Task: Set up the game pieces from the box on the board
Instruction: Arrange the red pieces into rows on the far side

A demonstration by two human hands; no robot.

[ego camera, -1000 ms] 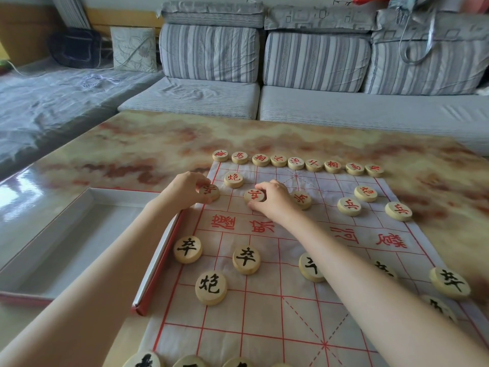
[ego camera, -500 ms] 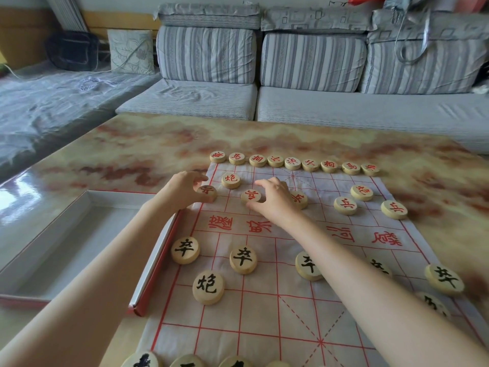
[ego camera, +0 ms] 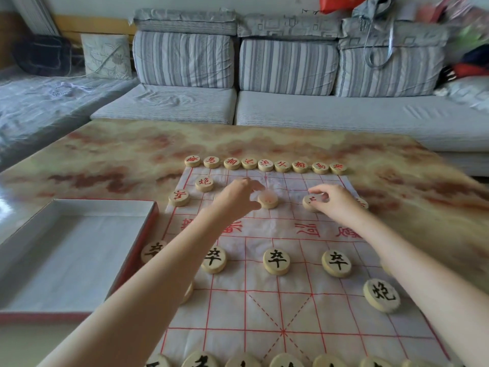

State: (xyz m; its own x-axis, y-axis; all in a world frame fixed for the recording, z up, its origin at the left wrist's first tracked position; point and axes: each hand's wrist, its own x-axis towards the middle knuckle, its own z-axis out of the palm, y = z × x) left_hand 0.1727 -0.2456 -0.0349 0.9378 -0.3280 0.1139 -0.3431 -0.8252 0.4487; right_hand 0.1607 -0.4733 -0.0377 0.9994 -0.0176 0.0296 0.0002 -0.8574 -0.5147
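The paper board (ego camera: 264,308) with its red grid lies on the marbled table (ego camera: 119,160). Red-lettered wooden discs line its far edge (ego camera: 265,165); a red cannon (ego camera: 204,184) and a red soldier (ego camera: 179,197) sit at far left. My left hand (ego camera: 235,198) is blurred, its thumb and fingertips round a blurred red soldier (ego camera: 268,200) mid-board. My right hand (ego camera: 334,201) pinches another red soldier (ego camera: 310,203). Black soldiers (ego camera: 276,261) and a black cannon (ego camera: 381,295) stand nearer me.
The game's box (ego camera: 79,205), white inside with red walls, lies at the board's left edge with no pieces visible in it. More black discs (ego camera: 201,360) run along the near edge. A striped grey sofa (ego camera: 288,67) stands behind the table.
Both hands moved right along the red soldier row: the left from the leftmost soldier to the middle one, the right from the second soldier to one further right. The view shifted right.
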